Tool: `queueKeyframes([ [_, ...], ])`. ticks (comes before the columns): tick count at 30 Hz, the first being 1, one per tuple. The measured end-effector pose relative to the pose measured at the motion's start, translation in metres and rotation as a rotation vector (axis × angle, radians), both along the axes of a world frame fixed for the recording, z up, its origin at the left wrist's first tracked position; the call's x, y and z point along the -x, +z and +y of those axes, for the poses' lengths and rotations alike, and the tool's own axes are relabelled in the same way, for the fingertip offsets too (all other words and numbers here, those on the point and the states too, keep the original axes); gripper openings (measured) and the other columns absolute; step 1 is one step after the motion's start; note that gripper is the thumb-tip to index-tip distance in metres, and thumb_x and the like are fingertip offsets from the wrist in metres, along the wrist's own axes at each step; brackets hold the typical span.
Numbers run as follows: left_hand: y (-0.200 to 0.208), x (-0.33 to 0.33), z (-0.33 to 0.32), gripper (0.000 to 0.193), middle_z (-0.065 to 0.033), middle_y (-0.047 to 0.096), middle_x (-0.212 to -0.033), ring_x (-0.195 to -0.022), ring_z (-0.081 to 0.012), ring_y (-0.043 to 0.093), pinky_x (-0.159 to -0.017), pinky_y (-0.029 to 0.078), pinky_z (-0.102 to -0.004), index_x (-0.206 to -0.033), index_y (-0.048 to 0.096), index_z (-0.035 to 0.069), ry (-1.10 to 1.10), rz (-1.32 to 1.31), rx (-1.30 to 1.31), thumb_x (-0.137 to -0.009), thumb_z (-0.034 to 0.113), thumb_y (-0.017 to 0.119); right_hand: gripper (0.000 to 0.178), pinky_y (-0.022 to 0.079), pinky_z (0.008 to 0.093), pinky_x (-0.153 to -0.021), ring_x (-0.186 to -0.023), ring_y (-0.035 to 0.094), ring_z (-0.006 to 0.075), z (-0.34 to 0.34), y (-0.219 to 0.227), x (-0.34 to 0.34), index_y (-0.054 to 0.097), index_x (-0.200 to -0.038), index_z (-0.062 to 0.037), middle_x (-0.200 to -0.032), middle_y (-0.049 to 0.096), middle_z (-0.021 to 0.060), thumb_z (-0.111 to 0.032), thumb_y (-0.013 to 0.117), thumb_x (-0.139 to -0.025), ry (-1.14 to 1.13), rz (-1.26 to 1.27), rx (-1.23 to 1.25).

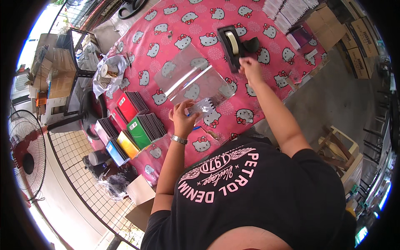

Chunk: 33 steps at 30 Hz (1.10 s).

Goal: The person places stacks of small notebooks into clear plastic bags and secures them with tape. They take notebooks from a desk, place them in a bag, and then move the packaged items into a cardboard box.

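My left hand is closed on the near end of a small spiral-bound notebook pack in clear plastic, holding it low over the table. Beneath and beyond the pack lie clear, shiny plastic sleeves. My right hand reaches to the near end of a black tape dispenser, which carries a pale tape roll. Its thumb and fingers are pinched together there; anything between them is too small to make out. A thin blue object shows beside my left wrist.
Stacks of spiral notebooks, red, green and yellow among them, stand left on the pink patterned tablecloth. Behind them sits a white plastic bag. Wrapped stacks occupy the far right. Cartons, a stool and a fan surround the table.
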<state>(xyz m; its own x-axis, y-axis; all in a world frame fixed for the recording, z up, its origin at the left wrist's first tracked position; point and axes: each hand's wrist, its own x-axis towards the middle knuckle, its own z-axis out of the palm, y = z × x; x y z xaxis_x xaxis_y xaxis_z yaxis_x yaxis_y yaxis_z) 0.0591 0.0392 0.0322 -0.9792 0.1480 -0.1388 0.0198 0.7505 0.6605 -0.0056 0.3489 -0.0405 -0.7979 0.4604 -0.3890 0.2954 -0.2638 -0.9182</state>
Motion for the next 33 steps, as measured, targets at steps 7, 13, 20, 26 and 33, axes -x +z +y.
queueKeyframes([
  [7,-0.04,-0.012,-0.022,0.03,-0.0071,0.068,-0.104,-0.104,-0.0251,0.057,-0.094,0.043,-0.037,-0.101,0.073,0.011,0.05,0.04,-0.228,-0.071,0.014,0.074,0.007,0.051,0.0242,-0.06,-0.06,0.054,0.01,-0.001,-0.011,0.049,0.059,-0.085,-0.0022,-0.074,0.057,0.0015,-0.007,0.061,-0.089,0.02,0.183,0.286],
  [13,-0.043,-0.027,0.007,0.023,-0.0047,0.062,-0.107,-0.098,-0.0132,0.057,-0.087,0.046,-0.0265,-0.107,0.068,0.002,0.246,-0.072,-0.522,-0.084,0.006,0.066,0.003,0.039,0.0216,-0.051,-0.054,0.044,0.0084,0.01,-0.067,0.024,0.054,-0.089,-0.007,-0.072,0.05,-0.0022,-0.008,0.054,-0.092,0.39,-0.197,0.872],
  [20,-0.048,-0.03,0.01,0.018,-0.0058,0.062,-0.106,-0.096,-0.013,0.057,-0.084,0.045,-0.0244,-0.103,0.067,0.0,0.404,-0.108,-0.657,-0.087,0.004,0.062,0.043,0.042,0.0342,-0.053,-0.06,0.055,0.0161,-0.138,0.105,0.057,0.06,-0.075,-0.0009,-0.065,0.057,0.0053,-0.042,0.074,-0.075,1.887,0.398,-0.536],
  [26,-0.04,-0.026,0.015,0.023,-0.0058,0.059,-0.109,-0.1,-0.0127,0.055,-0.086,0.045,-0.0249,-0.11,0.062,0.002,0.449,-0.253,-0.905,-0.087,0.0,0.058,0.055,0.047,0.0433,-0.064,-0.069,0.061,0.0288,-0.154,0.059,0.088,0.065,-0.075,-0.0012,-0.069,0.062,0.0125,-0.055,0.075,-0.067,2.127,0.199,-1.026],
  [33,-0.051,-0.028,0.01,0.025,-0.0062,0.054,-0.118,-0.107,-0.0163,0.052,-0.093,0.042,-0.0283,-0.11,0.065,0.005,0.255,-0.077,-0.697,-0.089,-0.002,0.052,0.058,0.049,0.0417,-0.083,-0.093,0.062,0.0305,-0.085,-0.035,0.004,0.055,-0.115,-0.004,-0.102,0.063,0.0158,-0.023,0.081,-0.067,1.385,0.405,-0.63],
])
